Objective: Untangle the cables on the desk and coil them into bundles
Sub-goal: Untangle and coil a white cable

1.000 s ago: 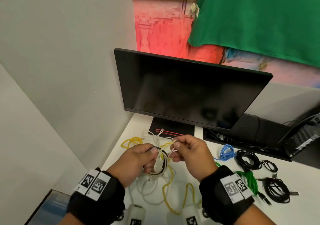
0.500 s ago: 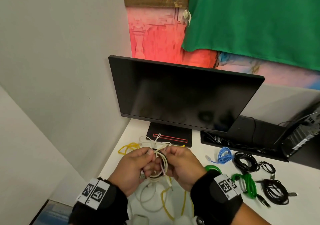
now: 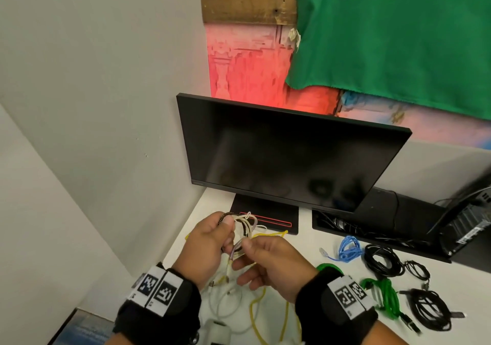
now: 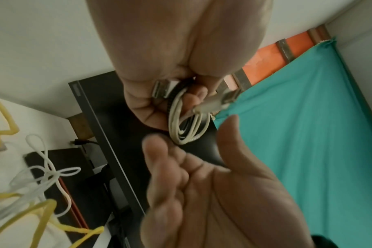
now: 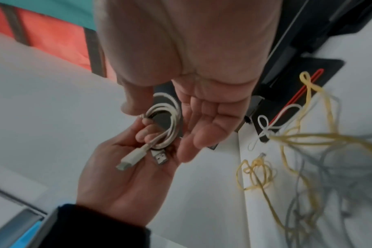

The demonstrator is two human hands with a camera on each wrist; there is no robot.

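Note:
My left hand (image 3: 210, 241) grips a small coil of white and black braided cable (image 3: 245, 225) above the desk's left side. In the left wrist view its curled fingers (image 4: 176, 94) close round the coil (image 4: 187, 124), with two plugs sticking out. My right hand (image 3: 268, 262) is beside it, fingers straight. In the right wrist view its thumb (image 5: 127, 105) touches the top of the coil (image 5: 168, 120) held by the left hand (image 5: 121, 176). A loose yellow cable (image 3: 255, 315) and a white cable (image 3: 225, 307) lie tangled on the desk below the hands.
A black monitor (image 3: 287, 158) stands just behind the hands, with a wall close on the left. To the right lie a blue bundle (image 3: 348, 249), a green bundle (image 3: 385, 296) and black bundles (image 3: 382, 259) (image 3: 430, 307). A black cable tray (image 3: 372, 227) runs behind them.
My right hand has let go of the cable end and opened its fingers. The left hand keeps the coil and has turned it upward.

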